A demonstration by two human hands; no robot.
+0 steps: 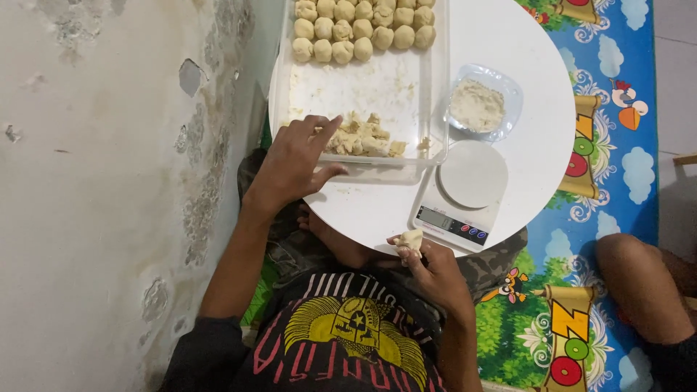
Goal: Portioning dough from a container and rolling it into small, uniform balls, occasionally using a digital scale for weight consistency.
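Dough portioning at a round white table (530, 145)

Our left hand (290, 167), fingers spread, rests on the clear tray's (435, 94) rim; our right hand (435, 272) pinches a dough piece (411, 239) (beside the kitchen scale (461, 196)).

Clear glossy plastic tray (433, 87) holding matt, floury dough balls (353, 29) and rough dough scraps (363, 138); small transparent plastic dish (512, 87) of coarse, crumbly filling (476, 105). White smooth plastic scale (465, 196) on a smooth white tabletop (537, 145). Printed floor mat (602, 181) with slight sheen; wall (94, 181) of rough, peeling plaster.
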